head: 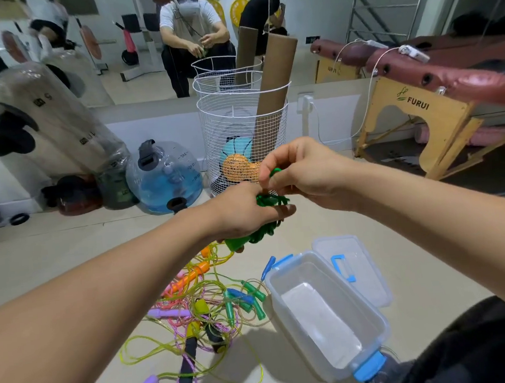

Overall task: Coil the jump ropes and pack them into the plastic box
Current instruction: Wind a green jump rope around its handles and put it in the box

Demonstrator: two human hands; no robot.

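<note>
While the left hand (240, 210) gripped the green jump rope (267, 217) bundle above the open plastic box (326, 316), the right hand (301, 171) pinched a loop; light, springy cord, best clamped around its coils.

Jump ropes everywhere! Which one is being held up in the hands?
The green jump rope. Both hands grip it, bunched up, above the floor. The orange, purple, yellow and blue ones lie tangled on the floor beside the plastic box.
</note>
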